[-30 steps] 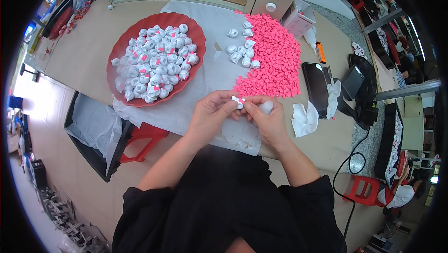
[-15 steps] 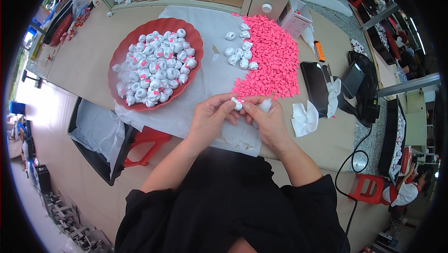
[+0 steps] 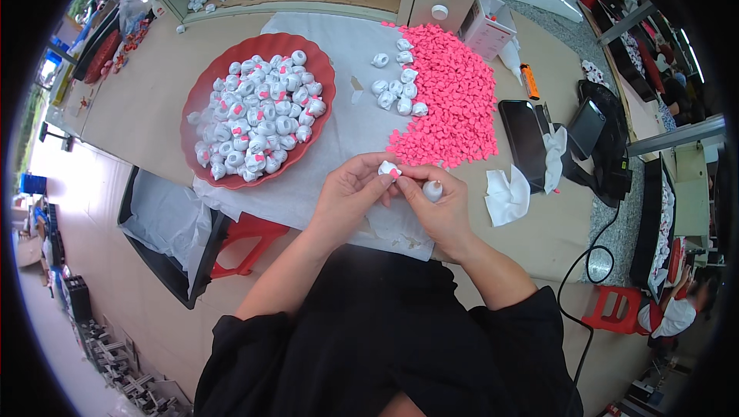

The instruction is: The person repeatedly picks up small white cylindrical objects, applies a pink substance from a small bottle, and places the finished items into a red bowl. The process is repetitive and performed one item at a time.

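A small white ring-shaped piece [image 3: 387,168] with a pink chip is pinched between the fingertips of the left hand [image 3: 350,194] above the paper-covered surface [image 3: 350,121]; a small white bottle [image 3: 433,190] is enclosed by the right hand [image 3: 440,205]. The piece is judged light, stiff and easily dropped, best taken by its rim. A red tray [image 3: 202,98] of finished pieces and a pink heap [image 3: 454,105] lie beyond, in a cluttered workshop.

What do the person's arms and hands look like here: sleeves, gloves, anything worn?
Both hands, left hand and right hand, are bare: no gloves, and no rings or watch show. The forearms are uncovered; black sleeves are pushed up near the elbows.
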The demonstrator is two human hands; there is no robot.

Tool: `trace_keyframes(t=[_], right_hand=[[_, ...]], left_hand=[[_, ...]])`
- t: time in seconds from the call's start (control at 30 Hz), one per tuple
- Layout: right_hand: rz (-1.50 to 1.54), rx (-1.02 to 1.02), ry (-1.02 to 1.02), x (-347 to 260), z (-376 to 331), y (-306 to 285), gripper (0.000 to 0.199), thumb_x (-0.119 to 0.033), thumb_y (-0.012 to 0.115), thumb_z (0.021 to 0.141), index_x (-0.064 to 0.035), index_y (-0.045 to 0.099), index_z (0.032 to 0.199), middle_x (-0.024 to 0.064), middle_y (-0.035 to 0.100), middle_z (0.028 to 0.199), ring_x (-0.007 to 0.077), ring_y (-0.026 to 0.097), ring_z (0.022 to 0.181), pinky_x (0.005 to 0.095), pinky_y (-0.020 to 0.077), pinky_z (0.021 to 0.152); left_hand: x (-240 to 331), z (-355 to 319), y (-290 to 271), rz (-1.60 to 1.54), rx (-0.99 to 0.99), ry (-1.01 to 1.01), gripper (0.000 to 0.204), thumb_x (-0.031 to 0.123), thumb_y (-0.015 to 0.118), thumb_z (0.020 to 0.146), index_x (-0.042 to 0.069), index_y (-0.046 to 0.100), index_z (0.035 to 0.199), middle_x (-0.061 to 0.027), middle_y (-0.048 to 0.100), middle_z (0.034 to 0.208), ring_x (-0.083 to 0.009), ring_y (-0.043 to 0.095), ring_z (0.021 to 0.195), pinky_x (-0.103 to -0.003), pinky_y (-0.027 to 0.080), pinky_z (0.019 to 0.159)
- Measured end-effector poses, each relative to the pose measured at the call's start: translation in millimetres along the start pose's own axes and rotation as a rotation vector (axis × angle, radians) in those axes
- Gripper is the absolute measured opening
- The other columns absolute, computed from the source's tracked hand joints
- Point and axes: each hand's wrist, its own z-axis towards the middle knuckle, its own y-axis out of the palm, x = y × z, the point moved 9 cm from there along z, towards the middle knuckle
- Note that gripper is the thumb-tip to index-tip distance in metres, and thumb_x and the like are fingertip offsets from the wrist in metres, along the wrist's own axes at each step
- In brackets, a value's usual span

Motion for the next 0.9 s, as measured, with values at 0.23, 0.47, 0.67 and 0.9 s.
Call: trace_keyframes(t=[0.23, 0.47, 0.67, 0.9], right_hand=[[-0.075, -0.009, -0.127, -6.5, -0.9, -2.1, 0.015, 0.001, 0.059, 0.079, 0.0015, 0.061, 0.094, 0.0075, 0.059, 0.084, 0.0099, 0.056, 0.075, 0.0216, 0.0439, 0.065], [-0.184, -0.026, -0.236, -15.8, -1.2, -0.6, 0.017, 0.003, 0.060, 0.076, 0.0028, 0.061, 0.093, 0.0088, 0.059, 0.083, 0.0125, 0.056, 0.075, 0.0236, 0.0441, 0.064], [-0.292, -0.025, -0.351, -21.2, -2.5, 1.4, 0.015, 0.003, 0.061, 0.072, 0.0032, 0.058, 0.087, 0.0106, 0.058, 0.076, 0.0171, 0.056, 0.069, 0.0267, 0.0448, 0.062], [-0.409, 0.001, -0.478, -28.5, -6.4, 3.2, 0.016, 0.002, 0.062, 0.069, 0.0013, 0.058, 0.085, 0.0097, 0.057, 0.072, 0.0200, 0.056, 0.065, 0.0288, 0.0451, 0.060]], left_hand=[[1.2, -0.5, 3.3, 0.025, -0.013, -0.004, 0.025, 0.002, 0.052, 0.085, -0.002, 0.049, 0.110, -0.0072, 0.058, 0.095, -0.0099, 0.056, 0.077, -0.022, 0.046, 0.068], [-1.3, -0.8, 3.3, 0.005, -0.014, 0.000, 0.024, -0.001, 0.050, 0.085, -0.002, 0.048, 0.109, -0.0064, 0.057, 0.092, -0.0098, 0.056, 0.078, -0.022, 0.047, 0.071], [-4.7, -1.2, 1.6, 0.032, 0.012, -0.018, 0.023, -0.001, 0.051, 0.085, -0.004, 0.048, 0.107, -0.0093, 0.059, 0.095, -0.0111, 0.057, 0.079, -0.023, 0.048, 0.071], [-3.4, 0.0, 4.3, 0.037, 0.009, -0.012, 0.023, -0.003, 0.049, 0.084, -0.004, 0.048, 0.107, -0.0087, 0.059, 0.094, -0.0104, 0.057, 0.079, -0.023, 0.048, 0.071]])
